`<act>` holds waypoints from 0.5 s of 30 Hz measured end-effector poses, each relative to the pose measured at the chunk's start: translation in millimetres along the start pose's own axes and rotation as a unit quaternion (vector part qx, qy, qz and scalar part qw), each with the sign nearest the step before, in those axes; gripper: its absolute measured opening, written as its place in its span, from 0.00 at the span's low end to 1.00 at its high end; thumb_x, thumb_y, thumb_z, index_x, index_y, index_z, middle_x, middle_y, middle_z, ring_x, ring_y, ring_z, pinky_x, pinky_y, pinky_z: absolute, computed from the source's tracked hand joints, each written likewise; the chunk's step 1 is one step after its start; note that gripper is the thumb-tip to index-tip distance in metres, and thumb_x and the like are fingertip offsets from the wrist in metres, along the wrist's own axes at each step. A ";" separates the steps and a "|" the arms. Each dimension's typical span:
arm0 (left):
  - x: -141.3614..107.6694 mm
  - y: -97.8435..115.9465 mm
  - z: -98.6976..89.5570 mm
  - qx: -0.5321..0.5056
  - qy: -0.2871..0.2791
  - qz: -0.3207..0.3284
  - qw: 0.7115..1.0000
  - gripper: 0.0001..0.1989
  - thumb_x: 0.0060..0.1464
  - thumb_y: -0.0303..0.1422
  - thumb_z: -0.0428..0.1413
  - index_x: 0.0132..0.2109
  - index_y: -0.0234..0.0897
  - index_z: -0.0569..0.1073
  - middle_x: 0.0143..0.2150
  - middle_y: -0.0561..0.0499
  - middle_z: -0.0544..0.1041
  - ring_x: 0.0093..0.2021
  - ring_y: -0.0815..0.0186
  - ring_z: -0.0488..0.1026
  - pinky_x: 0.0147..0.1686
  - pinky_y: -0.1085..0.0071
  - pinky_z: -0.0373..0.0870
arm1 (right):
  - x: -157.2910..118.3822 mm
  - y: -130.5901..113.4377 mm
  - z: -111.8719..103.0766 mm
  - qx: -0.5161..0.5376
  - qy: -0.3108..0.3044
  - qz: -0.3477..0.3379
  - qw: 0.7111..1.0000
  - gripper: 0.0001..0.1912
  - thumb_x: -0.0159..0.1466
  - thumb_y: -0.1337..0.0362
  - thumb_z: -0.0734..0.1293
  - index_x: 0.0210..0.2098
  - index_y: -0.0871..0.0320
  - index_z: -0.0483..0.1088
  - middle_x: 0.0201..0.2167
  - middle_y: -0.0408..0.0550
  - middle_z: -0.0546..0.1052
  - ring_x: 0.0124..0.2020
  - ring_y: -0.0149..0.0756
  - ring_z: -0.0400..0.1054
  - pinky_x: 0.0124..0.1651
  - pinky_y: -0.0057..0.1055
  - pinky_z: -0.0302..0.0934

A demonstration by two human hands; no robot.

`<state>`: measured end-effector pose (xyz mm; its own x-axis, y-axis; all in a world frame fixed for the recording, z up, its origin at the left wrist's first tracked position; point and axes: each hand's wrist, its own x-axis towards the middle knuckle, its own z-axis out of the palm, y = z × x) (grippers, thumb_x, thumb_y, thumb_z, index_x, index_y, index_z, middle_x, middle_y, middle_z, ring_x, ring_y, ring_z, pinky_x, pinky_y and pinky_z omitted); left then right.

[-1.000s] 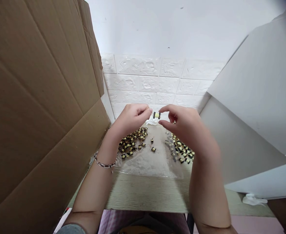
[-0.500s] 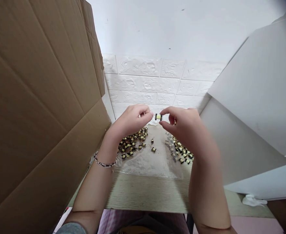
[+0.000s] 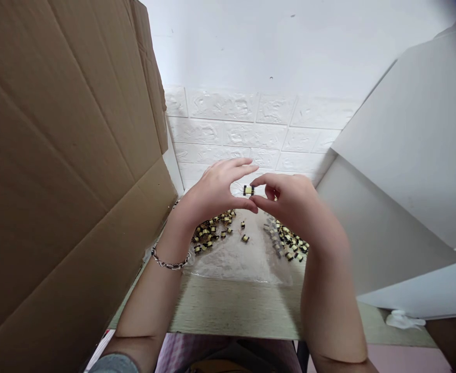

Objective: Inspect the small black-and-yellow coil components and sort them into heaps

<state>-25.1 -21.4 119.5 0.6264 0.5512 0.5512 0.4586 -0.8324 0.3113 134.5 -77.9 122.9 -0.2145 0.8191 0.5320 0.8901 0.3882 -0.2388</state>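
Observation:
Between the thumb and forefinger of my right hand (image 3: 284, 194) is a small transformer (image 3: 248, 190), black at both ends with a yellow-wrapped middle. Thin wires trail from its left side. My left hand (image 3: 224, 186) is open around that side, thumb below and fingers spread above, apart from the transformer's body; whether it touches the wires I cannot tell. Below the left hand lies a heap of similar transformers (image 3: 212, 230) on a clear plastic bag (image 3: 231, 264). Two single ones, one of them a loose transformer (image 3: 245, 238), rest near the bag's middle.
A second pile of transformers (image 3: 292, 241) lies to the right, partly under plastic. A tall cardboard sheet (image 3: 76, 129) stands on the left and a white panel (image 3: 399, 155) on the right. Behind the wooden table (image 3: 236, 311) is a white brick-patterned wall (image 3: 236, 132). A crumpled white item (image 3: 404, 319) lies right.
My left hand has gone from pinched fingers to spread ones and moved slightly right. My right hand has shifted a little left and down with the transformer.

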 end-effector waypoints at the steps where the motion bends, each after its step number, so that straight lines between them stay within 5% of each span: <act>1: -1.0 2.4 -1.1 0.007 0.014 -0.002 1.000 0.35 0.39 0.51 0.56 0.53 0.42 0.63 0.58 0.47 0.58 0.58 0.55 0.53 0.57 0.57 0.48 | 0.1 0.0 0.5 0.001 -0.001 -0.001 1.000 0.08 0.54 0.64 0.63 0.34 0.55 0.69 0.20 0.38 0.68 0.22 0.26 0.58 0.33 0.28 0.46; 9: -3.5 5.0 1.5 -0.063 0.020 0.053 0.996 0.37 0.48 0.58 0.35 0.59 0.42 0.53 0.60 0.49 0.54 0.60 0.58 0.50 0.58 0.60 0.44 | 0.6 -6.6 0.3 0.004 0.024 -0.015 1.000 0.08 0.56 0.64 0.60 0.34 0.55 0.69 0.22 0.40 0.68 0.24 0.27 0.59 0.34 0.28 0.47; 15: -0.7 -0.9 5.4 -0.123 -0.018 0.007 0.992 0.42 0.43 0.56 0.48 0.60 0.39 0.49 0.59 0.45 0.57 0.58 0.55 0.54 0.56 0.62 0.52 | 0.3 -6.7 -4.4 0.006 0.054 -0.024 0.998 0.07 0.55 0.64 0.61 0.33 0.54 0.69 0.18 0.38 0.66 0.20 0.25 0.55 0.35 0.29 0.48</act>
<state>-22.5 -20.8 114.6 0.6553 0.5372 0.5310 0.2840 -0.8266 0.4859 130.3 -82.1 128.2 -0.2113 0.7497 0.6271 0.8753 0.4307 -0.2199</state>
